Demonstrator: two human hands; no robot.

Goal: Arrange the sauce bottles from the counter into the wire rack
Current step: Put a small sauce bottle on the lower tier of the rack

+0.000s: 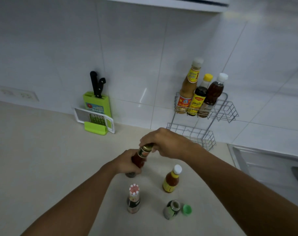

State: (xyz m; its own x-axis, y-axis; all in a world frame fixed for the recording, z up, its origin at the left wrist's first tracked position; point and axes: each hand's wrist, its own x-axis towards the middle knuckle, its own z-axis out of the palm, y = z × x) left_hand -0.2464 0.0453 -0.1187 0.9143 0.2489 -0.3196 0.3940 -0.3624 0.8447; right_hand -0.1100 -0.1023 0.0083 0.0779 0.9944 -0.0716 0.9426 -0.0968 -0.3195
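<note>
A red sauce bottle (141,156) with a gold cap stands tilted on the counter. My left hand (126,163) grips its body and my right hand (167,143) closes over its cap. Nearer me on the counter stand a dark bottle with a red-white cap (133,200), an orange sauce bottle with a white cap (171,180), and an uncapped green-labelled bottle (172,210) with its green cap (187,209) lying beside it. The two-tier wire rack (226,109) stands against the wall; its upper tier holds three bottles (196,92) at the left, its lower tier (202,136) holds nothing visible.
A green knife block with two black-handled knives (97,99) and a grater (95,119) lean on the tiled wall at the left. A wall socket (17,95) is at the far left. A steel sink (267,164) lies at the right of the beige counter (42,159).
</note>
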